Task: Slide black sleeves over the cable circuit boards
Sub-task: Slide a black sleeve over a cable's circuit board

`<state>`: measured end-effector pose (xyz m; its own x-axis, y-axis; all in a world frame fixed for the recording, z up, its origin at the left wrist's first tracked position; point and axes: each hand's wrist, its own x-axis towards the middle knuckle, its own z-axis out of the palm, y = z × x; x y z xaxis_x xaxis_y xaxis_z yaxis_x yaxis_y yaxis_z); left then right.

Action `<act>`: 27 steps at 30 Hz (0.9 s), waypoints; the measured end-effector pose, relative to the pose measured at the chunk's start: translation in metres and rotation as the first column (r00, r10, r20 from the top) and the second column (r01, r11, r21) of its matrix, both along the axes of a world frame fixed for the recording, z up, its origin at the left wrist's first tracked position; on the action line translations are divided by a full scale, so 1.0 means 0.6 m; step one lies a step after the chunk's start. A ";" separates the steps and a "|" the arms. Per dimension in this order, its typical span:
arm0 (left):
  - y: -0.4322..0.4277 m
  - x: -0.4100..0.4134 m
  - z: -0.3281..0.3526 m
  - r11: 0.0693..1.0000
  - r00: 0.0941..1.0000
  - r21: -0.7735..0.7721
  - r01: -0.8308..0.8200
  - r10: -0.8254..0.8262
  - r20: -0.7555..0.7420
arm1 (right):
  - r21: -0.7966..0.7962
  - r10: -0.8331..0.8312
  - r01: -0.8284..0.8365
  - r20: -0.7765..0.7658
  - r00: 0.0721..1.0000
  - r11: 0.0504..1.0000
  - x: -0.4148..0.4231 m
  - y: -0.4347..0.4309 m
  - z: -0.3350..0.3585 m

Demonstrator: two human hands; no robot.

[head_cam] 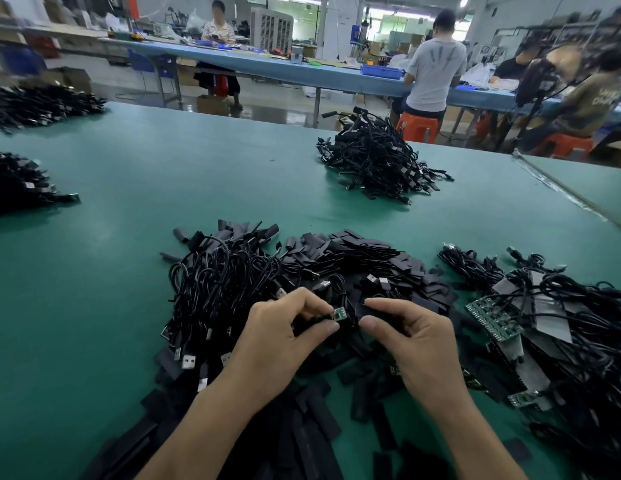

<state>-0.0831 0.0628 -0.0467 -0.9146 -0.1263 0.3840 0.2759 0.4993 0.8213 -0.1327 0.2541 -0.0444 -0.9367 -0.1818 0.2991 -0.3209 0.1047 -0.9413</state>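
Head view: near the table's [129,209] front edge, the left hand [285,330] pinches a cable [314,321] just behind its small green circuit board [339,314]. The right hand [413,337] pinches a black sleeve [368,308] just beside the board's tip. Both look light. The sleeve seems soft and easily flattened, so grip its edges. A cable heap [219,289] and loose sleeves [371,261] crowd underneath.

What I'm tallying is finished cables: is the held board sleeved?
Bare: green board exposed in the left hand; sleeve apart in the right hand.
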 end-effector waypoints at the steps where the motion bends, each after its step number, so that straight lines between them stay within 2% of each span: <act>1: 0.000 0.000 0.000 1.000 1.000 0.015 0.000 0.000 -0.003 | 0.005 0.011 -0.011 0.006 1.000 1.000 0.000 0.000 0.000; 6: -0.001 -0.001 -0.003 0.997 0.999 0.072 -0.003 0.006 -0.038 | 0.071 0.045 -0.048 0.044 0.998 0.996 0.001 -0.004 -0.007; 9: -0.001 -0.004 -0.002 0.990 0.993 0.126 -0.058 0.071 -0.099 | 0.277 0.054 -0.069 0.059 0.997 0.959 0.000 0.000 -0.014; 11: 0.000 -0.006 -0.003 0.982 0.985 0.161 -0.096 0.117 -0.129 | 0.500 0.065 -0.041 -0.029 0.997 0.865 0.005 -0.001 -0.020; 13: 0.001 -0.007 -0.004 0.974 0.978 0.191 -0.123 0.152 -0.145 | 0.650 0.057 0.057 -0.153 0.987 0.757 0.011 -0.014 -0.021; 16: 0.001 -0.007 -0.004 0.965 0.973 0.227 -0.131 0.170 -0.159 | 0.729 0.061 0.206 -0.322 0.945 0.652 0.016 -0.038 -0.016; 19: 0.000 -0.006 -0.004 0.967 0.972 0.214 -0.138 0.174 -0.156 | 0.804 0.109 0.229 -0.340 0.934 0.549 0.018 -0.052 -0.014; 24: 0.002 -0.004 0.000 0.960 0.971 0.224 -0.170 0.202 -0.129 | 0.768 0.070 0.238 -0.345 0.936 0.595 0.022 -0.055 -0.018; 27: 0.003 -0.003 0.005 0.954 0.975 0.258 -0.152 0.188 -0.119 | 0.643 -0.017 0.239 -0.331 0.944 0.728 0.019 -0.053 -0.020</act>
<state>-0.0850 0.0647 -0.0438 -0.8103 -0.3817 0.4446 0.3261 0.3366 0.8834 -0.1212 0.2225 -0.0565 -0.8585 -0.3215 0.3996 -0.4942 0.7272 -0.4765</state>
